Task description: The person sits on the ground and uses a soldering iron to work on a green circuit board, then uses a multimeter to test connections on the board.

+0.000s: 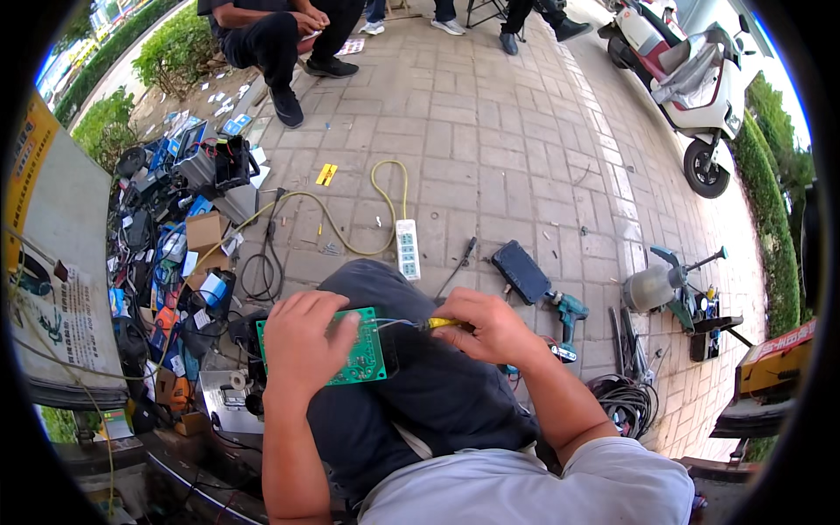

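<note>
My left hand (pixel 302 346) grips a green circuit board (pixel 366 352) by its left side above my lap, with the thumb lying across its face. Thin blue and pale wires (pixel 395 323) run from the board's right edge toward my right hand (pixel 490 325). Between the thumb and fingers of that hand is a small yellow-and-black piece (pixel 444 323) at the wires' end; its exact kind is hard to make out. Some dark part shows behind the board, mostly covered by my left hand.
Ahead lies a white power strip (pixel 408 249) on a yellow cord. Right of my knees are a black case (pixel 521 272), a teal cordless drill (pixel 570 317) and coiled black cable (pixel 626 402). Heaped parts (pixel 162 254) fill the left. A person crouches beyond; a scooter (pixel 691 83) stands far right.
</note>
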Demonstrator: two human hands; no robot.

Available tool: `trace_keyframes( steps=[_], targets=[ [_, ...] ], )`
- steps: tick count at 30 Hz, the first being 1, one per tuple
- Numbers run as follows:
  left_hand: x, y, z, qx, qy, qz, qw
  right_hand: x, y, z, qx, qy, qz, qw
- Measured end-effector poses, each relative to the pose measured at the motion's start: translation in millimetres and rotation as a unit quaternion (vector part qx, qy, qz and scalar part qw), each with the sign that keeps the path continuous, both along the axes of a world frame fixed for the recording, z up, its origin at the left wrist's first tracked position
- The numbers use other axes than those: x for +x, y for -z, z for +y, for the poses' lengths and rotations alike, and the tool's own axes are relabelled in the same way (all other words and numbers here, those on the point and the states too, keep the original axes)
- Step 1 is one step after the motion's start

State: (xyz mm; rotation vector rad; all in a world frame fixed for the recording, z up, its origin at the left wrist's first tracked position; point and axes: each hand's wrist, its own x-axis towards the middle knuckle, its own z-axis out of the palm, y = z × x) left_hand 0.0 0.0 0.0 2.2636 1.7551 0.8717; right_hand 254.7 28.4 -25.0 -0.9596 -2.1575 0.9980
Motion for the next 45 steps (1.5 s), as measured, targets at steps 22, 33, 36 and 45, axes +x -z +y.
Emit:
trace_keyframes(
  steps=[22, 33, 36, 45],
  targets=[
    [-3, 2, 4, -0.001, 0.009, -0.013, 1.000, -9, 11, 11, 0.141, 0.093, 0.015, 0.985],
    [4, -1, 7, -0.003, 0.003, -0.008, 1.000, 56, 4, 41, 0.069, 0.115, -0.021, 0.991],
    [-15, 5, 0, -0.003, -0.025, -0.007, 1.000, 60, 11, 59, 0.086, 0.103, -0.012, 0.991],
    [8, 23, -6, 0.126, -0.037, -0.096, 0.987, 188, 134, 54, -0.036, 0.054, -0.342, 0.937]
  ],
)
